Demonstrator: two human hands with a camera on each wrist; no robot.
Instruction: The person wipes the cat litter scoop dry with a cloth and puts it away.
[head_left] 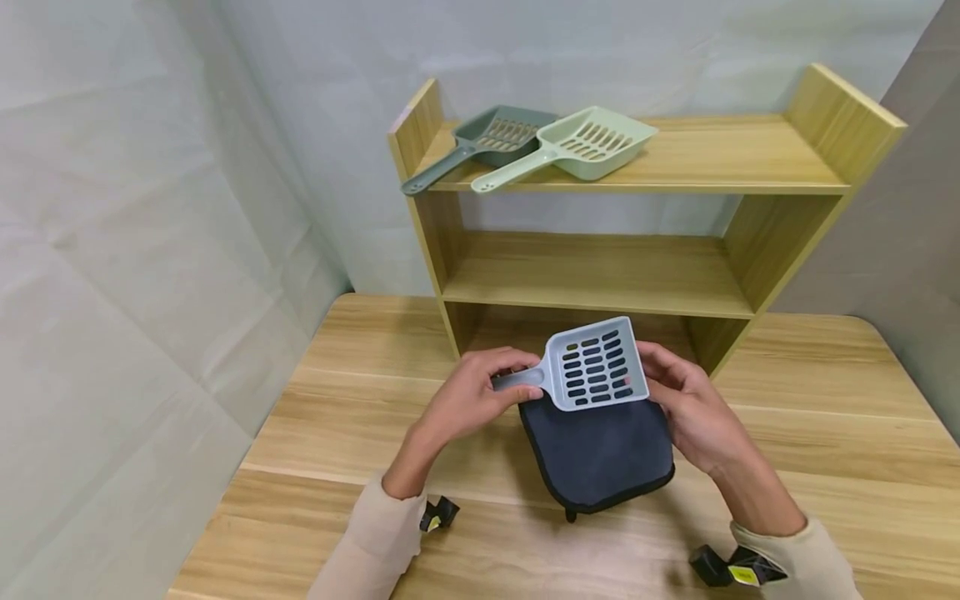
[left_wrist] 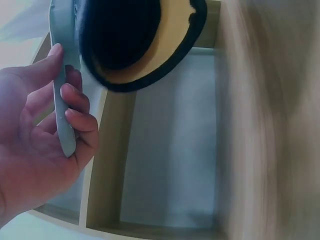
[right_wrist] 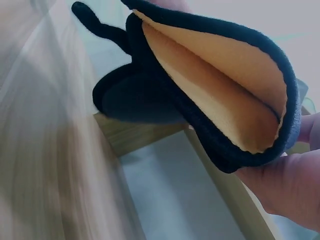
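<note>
My left hand [head_left: 476,392] grips the handle of a pale grey-blue litter scoop [head_left: 555,375], its slotted pan tilted up toward the head camera. Fingers wrap the handle in the left wrist view, with the thumb along it. Under and in front of the scoop hangs a dark navy padded oven mitt [head_left: 603,454] with black trim. My right hand [head_left: 701,417] holds this mitt at its upper right edge, beside the front lip of the scoop. The right wrist view shows the mitt's mouth gaping, with its orange lining [right_wrist: 210,95] and a black loop [right_wrist: 100,26].
A wooden shelf unit [head_left: 600,267] stands on the wooden table [head_left: 315,450] behind my hands. On its top board, toward the left, lie a dark green litter scoop [head_left: 472,137] and a pale green one [head_left: 551,154], side by side. White cloth [head_left: 135,250] hangs around the table.
</note>
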